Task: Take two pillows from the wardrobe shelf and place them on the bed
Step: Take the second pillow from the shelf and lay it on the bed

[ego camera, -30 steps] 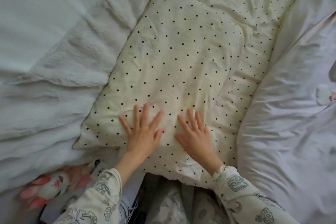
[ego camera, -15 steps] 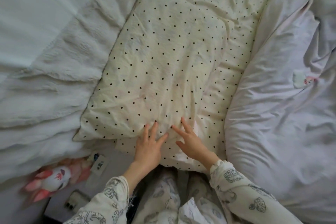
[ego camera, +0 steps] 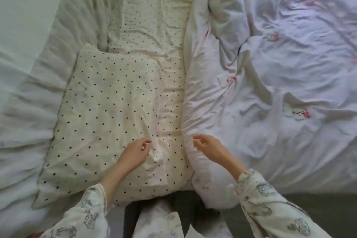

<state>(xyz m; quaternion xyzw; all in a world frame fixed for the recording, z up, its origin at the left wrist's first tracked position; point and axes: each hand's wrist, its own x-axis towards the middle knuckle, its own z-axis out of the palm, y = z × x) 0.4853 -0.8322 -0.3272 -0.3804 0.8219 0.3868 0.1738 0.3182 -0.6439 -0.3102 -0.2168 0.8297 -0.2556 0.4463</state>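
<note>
A cream pillow with black dots [ego camera: 100,118] lies flat on the bed, on a sheet of the same dotted fabric [ego camera: 152,25]. My left hand [ego camera: 135,152] hovers over the pillow's near right corner, fingers loosely curled, holding nothing. My right hand [ego camera: 208,147] hangs above the rolled edge of a pale pink duvet [ego camera: 251,83], fingers relaxed and empty. Only one pillow can be told apart from the bedding.
A white ruffled bumper [ego camera: 38,92] lines the left side of the bed, with a white wall [ego camera: 25,15] beyond it. The bunched duvet with small flower prints fills the right half. The bed's near edge and a dark floor [ego camera: 318,201] lie below.
Both hands have lifted off the dotted pillow, where they pressed flat, and drawn apart, the right one over to the duvet. The view has pulled back and swung right.
</note>
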